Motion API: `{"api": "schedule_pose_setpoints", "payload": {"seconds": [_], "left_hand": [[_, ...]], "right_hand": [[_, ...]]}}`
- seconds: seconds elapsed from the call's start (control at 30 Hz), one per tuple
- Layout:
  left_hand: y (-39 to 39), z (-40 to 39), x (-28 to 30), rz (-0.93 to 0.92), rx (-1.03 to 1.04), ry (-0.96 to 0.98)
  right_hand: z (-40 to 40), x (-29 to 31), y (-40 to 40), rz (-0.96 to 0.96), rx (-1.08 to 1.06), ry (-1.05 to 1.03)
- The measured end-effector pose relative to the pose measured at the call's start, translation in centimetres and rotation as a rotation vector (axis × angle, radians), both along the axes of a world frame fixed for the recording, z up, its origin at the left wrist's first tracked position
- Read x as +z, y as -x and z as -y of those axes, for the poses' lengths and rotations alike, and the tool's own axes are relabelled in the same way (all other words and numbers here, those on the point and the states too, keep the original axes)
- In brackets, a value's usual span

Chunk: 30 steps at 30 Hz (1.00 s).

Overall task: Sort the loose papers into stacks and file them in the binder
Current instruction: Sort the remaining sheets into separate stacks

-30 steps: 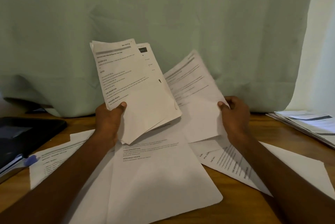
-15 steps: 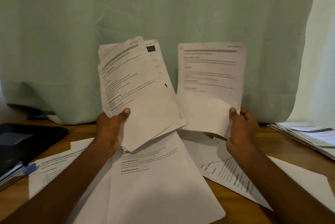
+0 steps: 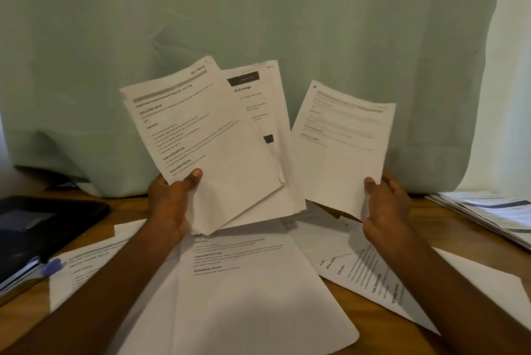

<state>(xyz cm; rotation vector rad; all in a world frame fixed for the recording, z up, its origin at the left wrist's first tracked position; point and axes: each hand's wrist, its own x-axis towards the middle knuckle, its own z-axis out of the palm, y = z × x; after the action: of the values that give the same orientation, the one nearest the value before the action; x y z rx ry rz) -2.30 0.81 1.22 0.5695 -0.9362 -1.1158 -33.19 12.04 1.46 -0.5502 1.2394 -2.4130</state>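
Binder (image 3: 43, 234) (dark cover, closed as far as can be told) is seen at the left edge of the frame, flat on the wooden table (image 3: 373, 334), with a blue pen (image 3: 51, 267) just beside its lower corner. Left hand (image 3: 169, 205) is raised at centre-left, and a fanned sheaf of papers (image 3: 212, 136) is gripped in it, thumb pressed on the front sheet near the bottom edge. Loose sheets (image 3: 253, 283) are spread overlapping on the table below both hands, lower centre. Right of centre, a single sheet (image 3: 339, 147) is pinched at its lower right corner by the right hand (image 3: 388, 208), held upright and apart from the sheaf. A flat stack of papers (image 3: 494, 214) lies at the right edge. A pale green curtain (image 3: 258, 10) fills the upper frame.
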Motion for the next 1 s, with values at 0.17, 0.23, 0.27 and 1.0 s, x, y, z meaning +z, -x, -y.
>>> {"api": "schedule_pose_setpoints", "payload": {"seconds": [0.17,0.23,0.27,1.0], "left_hand": [[-0.1,0.2,-0.2,0.001,-0.009,0.000],[0.1,0.3,-0.2,-0.006,-0.005,-0.005],[0.1,0.3,-0.2,-0.009,-0.003,-0.008],[0.6,0.6,-0.6,-0.047,-0.062,-0.023]], "right_hand": [[0.4,-0.2,-0.3,-0.080,0.163,-0.040],[0.4,-0.1,-0.7,-0.088,0.193,-0.023],[0.3,0.0,-0.8,-0.090,0.186,0.002],[0.3,0.4,-1.6,-0.392,0.321,-0.036]]}}
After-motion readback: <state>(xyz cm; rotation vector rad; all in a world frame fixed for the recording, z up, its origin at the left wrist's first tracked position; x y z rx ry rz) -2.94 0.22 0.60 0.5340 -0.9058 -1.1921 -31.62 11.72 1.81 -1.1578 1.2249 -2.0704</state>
